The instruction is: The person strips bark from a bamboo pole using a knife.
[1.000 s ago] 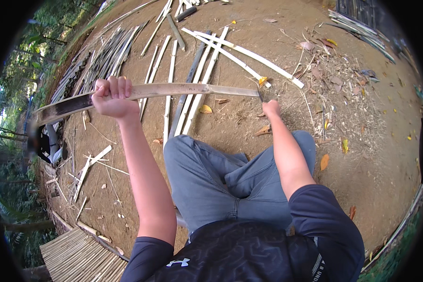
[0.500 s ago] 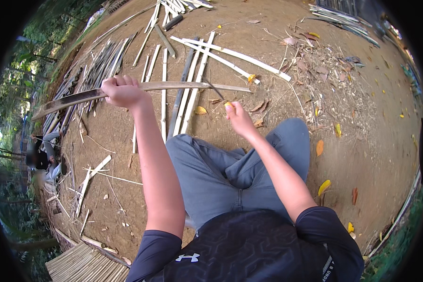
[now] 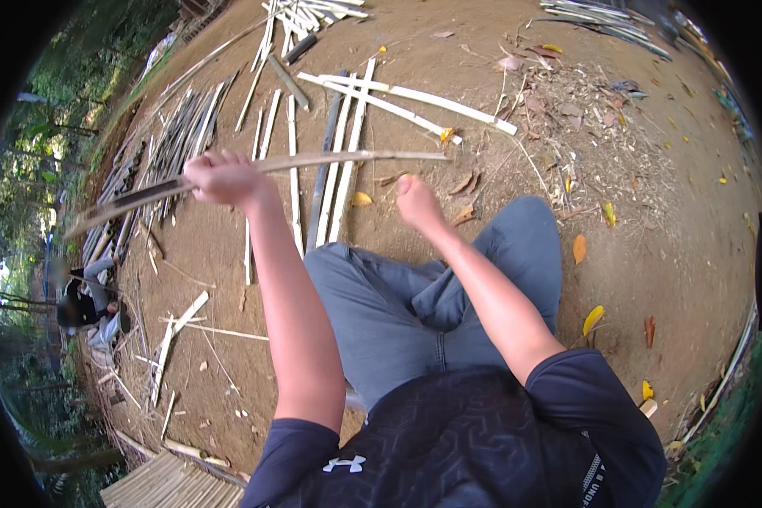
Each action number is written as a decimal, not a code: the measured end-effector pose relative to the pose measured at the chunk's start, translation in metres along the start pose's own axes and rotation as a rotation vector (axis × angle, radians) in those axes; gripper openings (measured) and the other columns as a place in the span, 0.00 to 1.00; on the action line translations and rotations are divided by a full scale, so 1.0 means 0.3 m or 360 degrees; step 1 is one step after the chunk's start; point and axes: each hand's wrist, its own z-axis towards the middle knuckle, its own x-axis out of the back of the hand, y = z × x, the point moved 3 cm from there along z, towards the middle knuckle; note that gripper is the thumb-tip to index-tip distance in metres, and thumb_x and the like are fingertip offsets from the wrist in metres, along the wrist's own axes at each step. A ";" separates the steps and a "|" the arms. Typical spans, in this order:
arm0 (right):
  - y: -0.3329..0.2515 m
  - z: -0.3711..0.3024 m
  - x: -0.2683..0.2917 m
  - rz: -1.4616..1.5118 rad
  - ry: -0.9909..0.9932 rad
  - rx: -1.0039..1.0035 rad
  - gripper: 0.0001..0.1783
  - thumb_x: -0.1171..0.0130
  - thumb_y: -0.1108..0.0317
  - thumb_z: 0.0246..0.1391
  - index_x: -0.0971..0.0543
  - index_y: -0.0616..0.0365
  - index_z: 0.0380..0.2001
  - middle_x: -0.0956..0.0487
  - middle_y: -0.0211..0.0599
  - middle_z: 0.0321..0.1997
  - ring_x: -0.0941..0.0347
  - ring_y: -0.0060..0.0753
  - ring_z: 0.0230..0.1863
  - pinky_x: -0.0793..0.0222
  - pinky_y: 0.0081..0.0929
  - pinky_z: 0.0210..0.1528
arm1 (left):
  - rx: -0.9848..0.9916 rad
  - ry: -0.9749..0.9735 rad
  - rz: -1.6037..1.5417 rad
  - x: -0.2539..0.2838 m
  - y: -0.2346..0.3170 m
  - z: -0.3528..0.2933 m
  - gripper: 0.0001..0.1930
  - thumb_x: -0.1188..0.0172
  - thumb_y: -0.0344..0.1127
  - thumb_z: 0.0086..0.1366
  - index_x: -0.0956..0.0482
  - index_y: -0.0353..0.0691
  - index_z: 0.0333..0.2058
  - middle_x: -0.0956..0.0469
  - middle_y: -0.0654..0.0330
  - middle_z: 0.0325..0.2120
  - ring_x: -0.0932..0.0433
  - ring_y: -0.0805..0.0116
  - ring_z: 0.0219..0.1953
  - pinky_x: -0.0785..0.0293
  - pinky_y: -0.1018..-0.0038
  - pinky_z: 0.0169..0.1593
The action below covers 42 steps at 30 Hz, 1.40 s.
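Observation:
My left hand [image 3: 222, 179] is raised at the left, its fingers wrapped round a long bamboo strip [image 3: 317, 159]. The strip runs crosswise in front of me, with a dark patch left of the fist and a slight blur from motion. Just below its right end, my right hand [image 3: 419, 203] is a closed fist, apart from the strip. Half a second ago this fist held a small knife with an orange-brown handle; now fingers hide the handle and the blade cannot be made out. My crossed legs [image 3: 372, 288] in grey trousers lie beneath both forearms.
Pale split bamboo strips [image 3: 356, 140] lie on the dirt ahead. Bundled dark poles [image 3: 169, 140] are at the left, near a seated person [image 3: 89, 296]. Shavings and dry leaves [image 3: 576, 127] cover ground at the right. A slatted bamboo mat [image 3: 165, 483] sits lower left.
The bamboo strip has turned, showing a narrower face. My right fist has drawn slightly left and away from the strip; the knife blade, which touched it before, no longer shows.

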 end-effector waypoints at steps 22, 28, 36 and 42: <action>-0.067 -0.025 -0.032 0.0003 -0.0169 -0.0008 0.23 0.64 0.54 0.70 0.25 0.63 0.39 0.21 0.52 0.28 0.21 0.53 0.34 0.28 0.50 0.42 | 0.0051 0.0084 0.0019 0.127 -0.033 0.074 0.12 0.63 0.33 0.58 0.54 0.51 0.19 0.55 0.74 0.12 0.59 0.77 0.15 0.59 0.75 0.20; -0.073 -0.057 -0.005 -0.0074 -0.0162 -0.0053 0.23 0.64 0.56 0.69 0.24 0.62 0.37 0.21 0.46 0.26 0.22 0.45 0.28 0.27 0.44 0.35 | 0.0072 0.0197 0.0055 0.135 -0.040 0.083 0.12 0.64 0.35 0.59 0.53 0.52 0.19 0.54 0.73 0.11 0.58 0.77 0.14 0.58 0.75 0.19; 0.056 0.015 -0.030 -0.0085 -0.0158 -0.0020 0.23 0.64 0.56 0.69 0.24 0.61 0.34 0.19 0.49 0.31 0.20 0.53 0.34 0.28 0.47 0.38 | 0.0069 0.0189 -0.0012 0.138 -0.049 0.099 0.13 0.61 0.32 0.57 0.54 0.51 0.18 0.55 0.72 0.10 0.59 0.78 0.14 0.62 0.77 0.19; 0.001 -0.002 -0.023 -0.0123 -0.0168 -0.0149 0.24 0.64 0.54 0.70 0.24 0.61 0.44 0.19 0.49 0.38 0.20 0.53 0.36 0.26 0.50 0.43 | 0.0049 0.0174 -0.0021 0.122 -0.045 0.101 0.13 0.61 0.33 0.58 0.53 0.51 0.18 0.55 0.73 0.10 0.59 0.78 0.14 0.61 0.77 0.18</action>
